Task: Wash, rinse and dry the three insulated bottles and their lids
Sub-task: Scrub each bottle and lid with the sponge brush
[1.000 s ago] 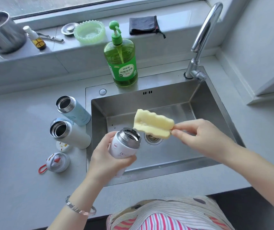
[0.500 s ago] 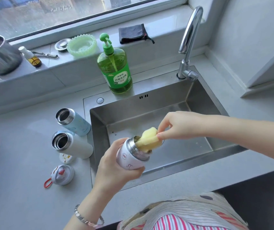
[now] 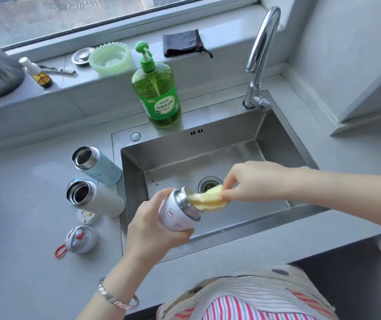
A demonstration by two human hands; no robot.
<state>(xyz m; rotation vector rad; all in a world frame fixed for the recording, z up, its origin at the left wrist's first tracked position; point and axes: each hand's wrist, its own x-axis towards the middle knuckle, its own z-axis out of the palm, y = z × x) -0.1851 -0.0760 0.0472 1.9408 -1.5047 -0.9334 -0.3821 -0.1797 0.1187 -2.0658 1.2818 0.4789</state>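
The left hand [image 3: 154, 227] has its fingers [image 3: 181, 234] wrapped round the little white bottle [image 3: 175, 215], tilted over the sink [image 3: 277, 144]. The right hand [image 3: 254, 181] pinches a squishy yellow sponge [image 3: 210, 200] half stuffed in its mouth. The bottle looks stiff, likely slick once soapy, so hold the painted body. Two open bottles [image 3: 97, 167] wait on the grey surface [image 3: 23, 262] by the window [image 3: 69, 15].

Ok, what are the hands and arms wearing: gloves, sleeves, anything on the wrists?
No gloves: both the left hand and right hand are bare, no sleeves show on either forearm. A silver link bracelet circles the left wrist; nothing on the right.
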